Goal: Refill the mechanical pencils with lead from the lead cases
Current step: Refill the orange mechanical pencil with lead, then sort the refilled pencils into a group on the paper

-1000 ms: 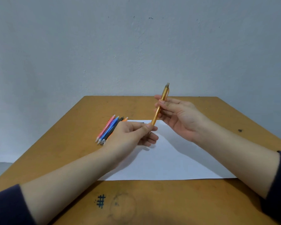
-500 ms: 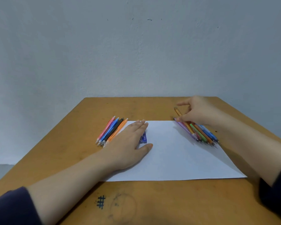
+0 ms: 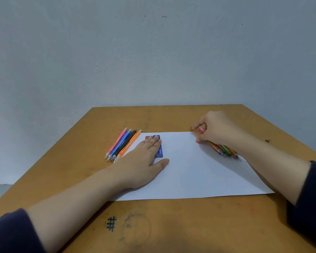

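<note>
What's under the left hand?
The left hand lies flat on a blue lead case and a red case, both on the white paper. Their covered parts cannot be seen.

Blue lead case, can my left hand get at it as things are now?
Likely yes: the left hand lies flat on the paper, its fingers over the blue lead case, nothing between. The right hand pinches a pencil.

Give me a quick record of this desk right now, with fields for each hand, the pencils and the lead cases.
left hand: flat on the paper, fingers over the lead cases
right hand: pinches the far end of the right pencil pile
left pencil pile: pink, blue, black, orange, beside the paper, untouched
lead cases: one blue, one red, on the paper
</note>
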